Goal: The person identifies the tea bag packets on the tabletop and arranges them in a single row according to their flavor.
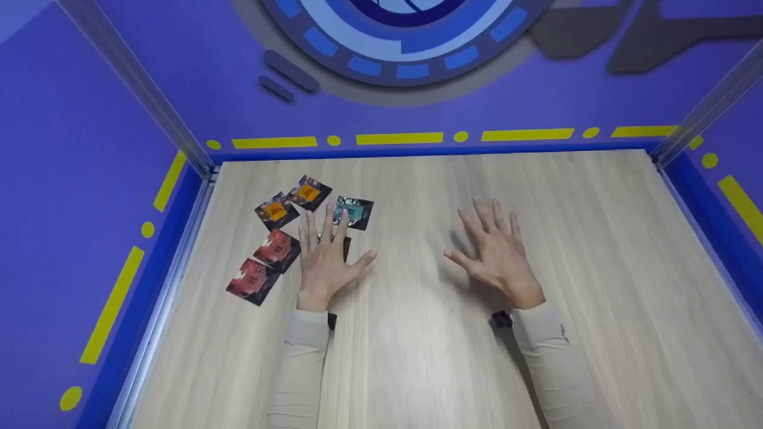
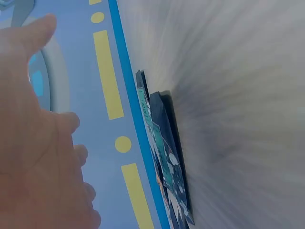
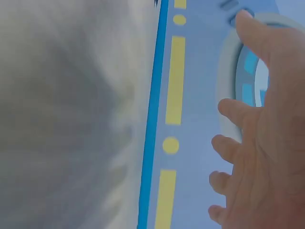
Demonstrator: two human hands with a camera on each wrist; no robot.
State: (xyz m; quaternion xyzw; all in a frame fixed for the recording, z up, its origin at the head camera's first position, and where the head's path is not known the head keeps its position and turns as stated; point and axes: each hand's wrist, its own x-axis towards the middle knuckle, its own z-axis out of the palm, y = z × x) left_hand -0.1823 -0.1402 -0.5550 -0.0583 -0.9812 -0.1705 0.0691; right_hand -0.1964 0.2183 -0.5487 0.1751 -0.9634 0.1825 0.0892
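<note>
Several small square printed cards lie on the left part of the table. Two have orange centres, an upper orange card [image 1: 309, 192] and a lower orange card [image 1: 276, 211]. Below them are an upper red card [image 1: 278, 251] and a lower red card [image 1: 253, 281]. A teal card [image 1: 353, 213] lies just beyond the left fingertips. Another teal card [image 2: 167, 157] is mostly hidden beneath the left hand in the head view. My left hand [image 1: 326, 262] hovers above it, fingers spread, holding nothing. My right hand [image 1: 496, 256] hovers over bare wood, fingers spread.
The pale wooden table [image 1: 411, 333] is bounded by a blue-purple back wall [image 1: 381, 119] with yellow dashes, a left side wall [image 1: 71, 179] and a right side wall [image 1: 739, 149]. A metal rail [image 1: 161, 322] runs along the table's left edge.
</note>
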